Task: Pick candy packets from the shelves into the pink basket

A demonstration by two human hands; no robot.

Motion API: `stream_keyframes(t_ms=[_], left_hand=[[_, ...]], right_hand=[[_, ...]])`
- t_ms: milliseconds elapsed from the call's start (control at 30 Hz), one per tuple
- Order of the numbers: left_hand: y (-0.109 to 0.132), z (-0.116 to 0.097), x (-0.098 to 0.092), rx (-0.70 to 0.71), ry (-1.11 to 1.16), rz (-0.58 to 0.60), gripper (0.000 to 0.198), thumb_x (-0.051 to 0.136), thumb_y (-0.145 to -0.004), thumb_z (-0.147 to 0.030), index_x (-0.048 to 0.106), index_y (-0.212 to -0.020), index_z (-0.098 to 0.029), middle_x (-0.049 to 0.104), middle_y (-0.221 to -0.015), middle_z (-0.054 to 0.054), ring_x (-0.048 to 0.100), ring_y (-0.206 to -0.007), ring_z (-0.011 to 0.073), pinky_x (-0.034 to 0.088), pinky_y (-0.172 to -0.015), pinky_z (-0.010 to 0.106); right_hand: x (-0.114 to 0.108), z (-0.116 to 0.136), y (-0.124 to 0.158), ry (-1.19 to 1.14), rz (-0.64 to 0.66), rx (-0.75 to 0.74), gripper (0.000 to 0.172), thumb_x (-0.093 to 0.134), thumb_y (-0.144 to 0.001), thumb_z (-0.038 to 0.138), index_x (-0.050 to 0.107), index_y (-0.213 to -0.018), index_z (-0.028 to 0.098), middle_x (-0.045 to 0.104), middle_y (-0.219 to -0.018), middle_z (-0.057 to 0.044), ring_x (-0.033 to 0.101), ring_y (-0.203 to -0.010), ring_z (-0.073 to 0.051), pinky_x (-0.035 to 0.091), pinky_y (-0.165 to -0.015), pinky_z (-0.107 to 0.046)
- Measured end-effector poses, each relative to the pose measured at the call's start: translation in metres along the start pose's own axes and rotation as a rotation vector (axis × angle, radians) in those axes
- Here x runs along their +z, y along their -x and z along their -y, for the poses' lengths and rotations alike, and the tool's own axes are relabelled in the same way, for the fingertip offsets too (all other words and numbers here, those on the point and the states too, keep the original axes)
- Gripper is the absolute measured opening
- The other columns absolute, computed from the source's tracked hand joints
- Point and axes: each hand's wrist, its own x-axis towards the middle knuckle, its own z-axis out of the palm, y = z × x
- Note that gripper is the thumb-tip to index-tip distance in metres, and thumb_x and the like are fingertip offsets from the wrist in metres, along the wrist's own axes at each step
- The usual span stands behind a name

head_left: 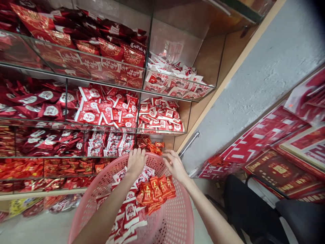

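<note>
A pink perforated plastic basket (186,203) is in front of me, below the shelves. Inside it are red-and-white candy packets (130,210) and a cluster of orange-red candy packets (154,191) with gold lettering. My left hand (137,162) is on the basket's far rim, fingers curled over it. My right hand (174,166) is by the rim's far right side, its fingers parted and slightly bent with nothing seen between them. Just beyond its fingertips, small orange packets (154,147) lie in a low shelf compartment.
Glass-fronted shelves (101,79) hold many red and white packets in compartments. To the right is a grey wall (254,78), with red printed packages (254,135) leaning along it. A black chair (250,210) stands at lower right. Bagged goods (50,205) lie under the lowest shelf.
</note>
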Motion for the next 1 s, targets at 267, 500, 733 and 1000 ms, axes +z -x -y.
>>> stream_keyframes(t_ms=[267, 500, 733, 1000], left_hand=[[0.001, -0.001, 0.001, -0.009, -0.021, -0.013, 0.032, 0.031, -0.091, -0.033, 0.057, -0.101, -0.016, 0.057, -0.092, 0.010, 0.046, -0.089, 0.0248, 0.032, -0.086, 0.041], [0.003, 0.000, 0.005, -0.015, -0.032, -0.027, 0.032, 0.032, -0.091, -0.032, 0.057, -0.104, -0.015, 0.057, -0.094, 0.010, 0.046, -0.090, 0.0247, 0.032, -0.087, 0.042], [0.003, 0.000, 0.006, -0.016, -0.028, -0.020, 0.032, 0.033, -0.091, -0.033, 0.057, -0.104, -0.016, 0.057, -0.095, 0.010, 0.046, -0.091, 0.0250, 0.033, -0.087, 0.042], [0.002, 0.000, 0.004, -0.014, -0.031, -0.026, 0.031, 0.034, -0.091, -0.033, 0.057, -0.103, -0.016, 0.057, -0.093, 0.010, 0.046, -0.089, 0.0243, 0.033, -0.086, 0.041]], right_hand=[[0.063, -0.037, -0.111, 0.145, 0.245, 0.183, 0.028, 0.045, -0.088, 0.026, 0.061, -0.110, 0.018, 0.061, -0.116, -0.009, 0.054, -0.109, -0.020, 0.038, -0.093, -0.030], [0.085, -0.050, -0.144, 0.271, 0.444, 0.399, 0.059, 0.037, -0.086, 0.059, 0.059, -0.118, 0.015, 0.059, -0.121, -0.019, 0.053, -0.114, -0.033, 0.037, -0.093, -0.045], [0.078, -0.056, -0.132, 0.324, 0.594, 0.471, 0.075, 0.019, -0.085, 0.068, 0.063, -0.115, 0.015, 0.060, -0.120, -0.019, 0.054, -0.114, -0.030, 0.040, -0.091, -0.040], [0.079, -0.049, -0.126, 0.273, 0.535, 0.431, 0.072, 0.025, -0.084, 0.068, 0.064, -0.110, 0.014, 0.060, -0.119, -0.021, 0.053, -0.113, -0.035, 0.038, -0.090, -0.043]])
